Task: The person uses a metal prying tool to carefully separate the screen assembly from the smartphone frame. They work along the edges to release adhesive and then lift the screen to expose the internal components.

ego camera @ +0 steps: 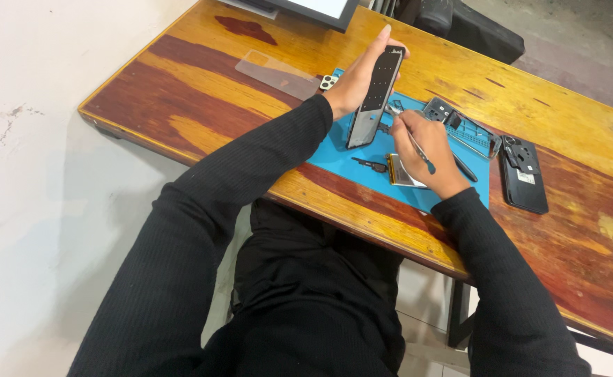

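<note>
My left hand [357, 82] grips a dark phone screen panel [375, 98], holding it tilted on its long edge above a blue work mat [334, 159]. My right hand [429, 155] holds thin metal tweezers [414, 143] like a pen, their tip at the panel's right edge. A small gold-edged flat part [399, 171] lies on the mat just under my right hand. A small dark part [371, 165] lies on the mat beside it.
A phone frame [468, 128] and a black phone body [523, 174] lie to the right on the wooden table [202, 91]. A clear case [277, 73] and a camera piece [329, 82] lie left of the mat. A screen's corner [320, 10] shows at the far edge.
</note>
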